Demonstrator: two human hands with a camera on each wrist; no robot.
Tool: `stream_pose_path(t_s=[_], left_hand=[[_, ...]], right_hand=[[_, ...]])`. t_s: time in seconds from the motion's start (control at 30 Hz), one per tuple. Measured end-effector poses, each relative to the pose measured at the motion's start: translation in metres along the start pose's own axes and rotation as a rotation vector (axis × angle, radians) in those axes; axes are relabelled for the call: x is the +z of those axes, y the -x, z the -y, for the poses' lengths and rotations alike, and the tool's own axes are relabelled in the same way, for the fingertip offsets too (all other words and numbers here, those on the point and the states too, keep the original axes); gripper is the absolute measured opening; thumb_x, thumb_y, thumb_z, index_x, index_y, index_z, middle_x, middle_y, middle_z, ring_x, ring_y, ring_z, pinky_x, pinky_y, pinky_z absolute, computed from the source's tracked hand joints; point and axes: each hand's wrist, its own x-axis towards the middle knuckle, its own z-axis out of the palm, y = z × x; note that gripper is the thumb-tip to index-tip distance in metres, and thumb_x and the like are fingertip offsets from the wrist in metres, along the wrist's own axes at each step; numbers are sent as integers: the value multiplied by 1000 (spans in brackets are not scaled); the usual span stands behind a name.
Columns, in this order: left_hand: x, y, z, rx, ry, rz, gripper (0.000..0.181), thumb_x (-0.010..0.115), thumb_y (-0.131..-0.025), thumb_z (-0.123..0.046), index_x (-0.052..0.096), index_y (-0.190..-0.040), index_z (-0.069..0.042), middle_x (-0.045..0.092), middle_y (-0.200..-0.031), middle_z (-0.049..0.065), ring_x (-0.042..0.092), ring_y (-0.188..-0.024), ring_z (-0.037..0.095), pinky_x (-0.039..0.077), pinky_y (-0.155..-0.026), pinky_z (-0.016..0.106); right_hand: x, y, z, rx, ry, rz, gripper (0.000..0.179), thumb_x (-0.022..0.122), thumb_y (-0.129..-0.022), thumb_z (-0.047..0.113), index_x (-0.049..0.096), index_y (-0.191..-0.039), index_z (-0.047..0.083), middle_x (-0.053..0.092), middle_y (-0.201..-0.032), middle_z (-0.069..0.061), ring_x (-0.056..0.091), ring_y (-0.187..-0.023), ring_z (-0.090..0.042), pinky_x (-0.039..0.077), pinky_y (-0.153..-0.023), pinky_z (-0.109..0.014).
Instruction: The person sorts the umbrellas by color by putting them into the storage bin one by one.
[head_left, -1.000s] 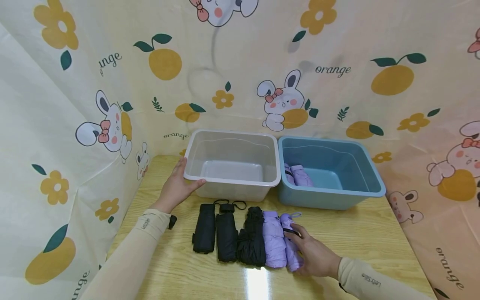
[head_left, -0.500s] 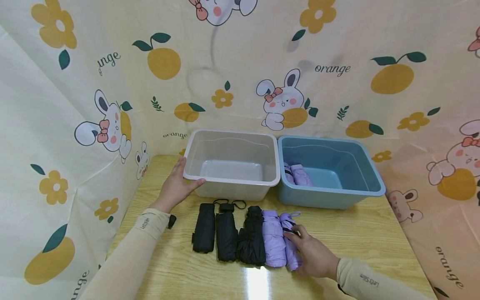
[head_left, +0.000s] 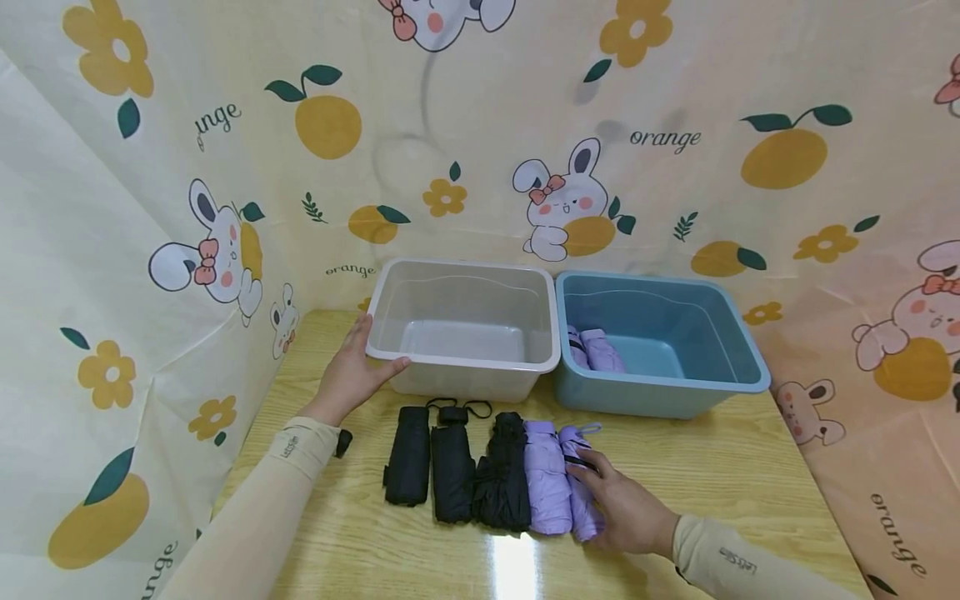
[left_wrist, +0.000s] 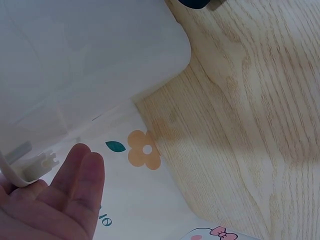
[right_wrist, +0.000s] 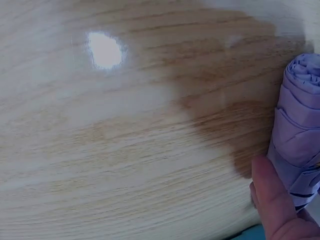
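Observation:
In the head view my left hand (head_left: 352, 375) rests at the near left corner of a pale grey plastic bin (head_left: 465, 379), its thumb along the front rim. Two of its straight fingers (left_wrist: 82, 185) show below the rim in the left wrist view. My right hand (head_left: 630, 508) holds a lilac folded umbrella (head_left: 587, 508) with a dark band, lying on the table at the row's right end. The right wrist view shows one finger (right_wrist: 272, 195) against this rolled umbrella (right_wrist: 298, 130). Left of it lie another lilac folded umbrella (head_left: 549, 483) and three black ones, including the bunched black umbrella (head_left: 504, 483).
A blue bin (head_left: 660, 396) stands right of the grey one, with two lilac umbrellas (head_left: 600, 350) at its left inside. Two slimmer black umbrellas, one at the row's left end (head_left: 408, 458), lie before the grey bin. A printed cloth (head_left: 480, 167) hangs behind.
Almost nothing differs. Both hands keep their places, and the umbrellas and bins lie as before; the right hand and its lilac umbrella have shifted only very slightly left.

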Motion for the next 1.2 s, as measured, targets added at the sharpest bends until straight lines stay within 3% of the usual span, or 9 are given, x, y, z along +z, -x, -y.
stream_pose_path(t_s=[0.47, 0.83, 1.2], left_hand=[[-1, 1, -2, 16, 7, -9, 109, 71, -86, -58, 13, -159, -3, 12, -164, 16, 29, -141, 44, 32, -106, 61], [-1, 1, -1, 20, 11, -11, 110, 72, -85, -60, 15, -159, -3, 12, -164, 16, 30, -141, 44, 33, -105, 62], [-1, 1, -4, 14, 3, -12, 108, 73, -86, -56, 15, -159, -2, 12, -164, 17, 29, -141, 44, 32, -106, 62]], right_hand=[[2, 0, -2, 51, -28, 18, 103, 94, -59, 23, 45, -148, 6, 31, -146, -19, 54, -89, -14, 50, -73, -29], [1, 5, -5, 21, -34, 3, 101, 94, -59, 23, 47, -146, 4, 33, -144, -19, 54, -90, -15, 50, -73, -29], [1, 10, -8, 10, -48, -28, 102, 94, -56, 23, 48, -145, 2, 34, -142, -20, 53, -81, -12, 48, -67, -26]])
